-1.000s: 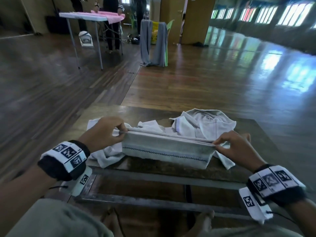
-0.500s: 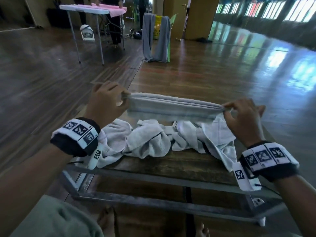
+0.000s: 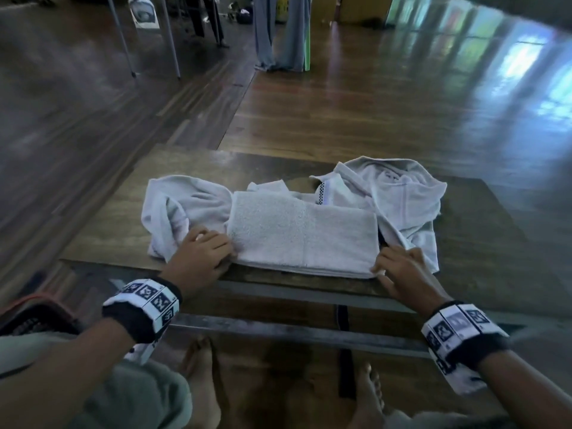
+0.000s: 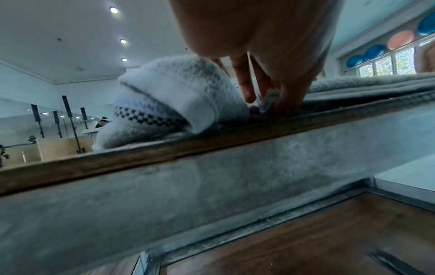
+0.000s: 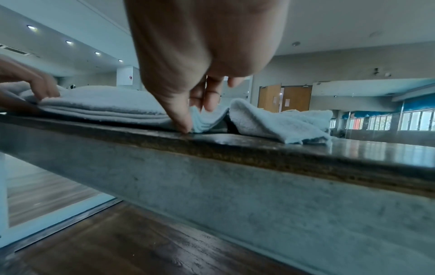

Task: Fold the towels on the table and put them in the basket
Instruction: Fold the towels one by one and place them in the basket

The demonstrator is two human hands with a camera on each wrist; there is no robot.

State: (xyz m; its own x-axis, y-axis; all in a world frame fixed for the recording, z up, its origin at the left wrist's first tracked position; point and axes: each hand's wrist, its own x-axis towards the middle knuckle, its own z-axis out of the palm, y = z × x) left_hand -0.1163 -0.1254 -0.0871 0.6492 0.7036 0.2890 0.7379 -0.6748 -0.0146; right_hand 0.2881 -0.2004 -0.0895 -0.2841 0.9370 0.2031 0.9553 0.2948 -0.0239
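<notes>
A folded grey-white towel (image 3: 303,239) lies flat near the front edge of the wooden table (image 3: 483,243), partly on top of loose towels. My left hand (image 3: 227,258) pinches its near left corner between thumb and fingers (image 4: 244,87). My right hand (image 3: 379,266) pinches the near right corner, its thumb (image 5: 181,119) pressed down at the table edge. A crumpled towel (image 3: 173,209) with a checked band (image 4: 150,116) lies to the left. Another crumpled towel (image 3: 402,193) lies to the right.
A dark, red-rimmed, basket-like thing (image 3: 28,317) sits on the floor at my lower left, mostly cut off. My bare feet (image 3: 201,382) are under the table's metal frame (image 3: 278,329). A folding table's legs (image 3: 123,41) and a draped chair (image 3: 278,32) stand far behind.
The folded towel, held stretched in the air between both hands, now lies flat on the table. Both hands have come down and toward me with its corners.
</notes>
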